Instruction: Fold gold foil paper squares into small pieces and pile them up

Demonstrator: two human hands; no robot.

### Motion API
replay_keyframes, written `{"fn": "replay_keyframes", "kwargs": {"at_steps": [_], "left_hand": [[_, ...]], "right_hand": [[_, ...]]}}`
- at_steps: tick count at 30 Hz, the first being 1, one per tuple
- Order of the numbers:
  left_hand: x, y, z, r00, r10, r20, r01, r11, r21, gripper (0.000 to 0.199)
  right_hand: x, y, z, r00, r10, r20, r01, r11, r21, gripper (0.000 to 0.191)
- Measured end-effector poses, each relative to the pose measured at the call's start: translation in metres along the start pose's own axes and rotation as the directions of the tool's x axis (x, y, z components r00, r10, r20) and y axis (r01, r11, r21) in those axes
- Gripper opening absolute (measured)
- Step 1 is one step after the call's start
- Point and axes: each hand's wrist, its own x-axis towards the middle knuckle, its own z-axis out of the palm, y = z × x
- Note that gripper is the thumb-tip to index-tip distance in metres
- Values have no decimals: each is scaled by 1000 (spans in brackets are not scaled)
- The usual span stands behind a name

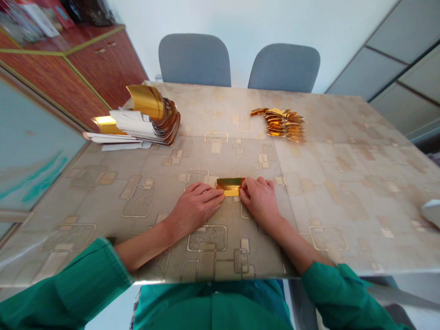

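Note:
A small gold foil piece (229, 186), partly folded with a raised rear side, lies on the patterned tablecloth (220, 160) in front of me. At its left end, my left hand (197, 204) lies low with fingers together, the fingertips pressing on the foil's edge. My right hand (259, 199) pinches the foil's right end between curled fingers and thumb. Farther back on the left is a thick stack of gold and white sheets (147, 110), curled over at its right side. Folded gold pieces (283, 123) form a pile at the back right.
Two grey chairs (195, 59) stand behind the table's far edge. A wooden cabinet (103, 68) with items on top is at the back left. A whitish object (431, 211) sits at the table's right edge.

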Motion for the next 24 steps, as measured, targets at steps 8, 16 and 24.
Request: {"fn": "replay_keyframes", "kwargs": {"at_steps": [8,16,24], "left_hand": [[-5,-5,-1,998,-61,-2,60,990,-125,21],[20,1,9,958,-266,105,283,933,-224,30],[9,10,-1,977,-167,129,186,970,-153,24]], "right_hand": [[0,4,-2,1000,13,16,-14,999,35,8],[8,29,0,988,4,-156,66,894,443,16],[11,25,1,988,-123,-91,150,884,444,5]]}}
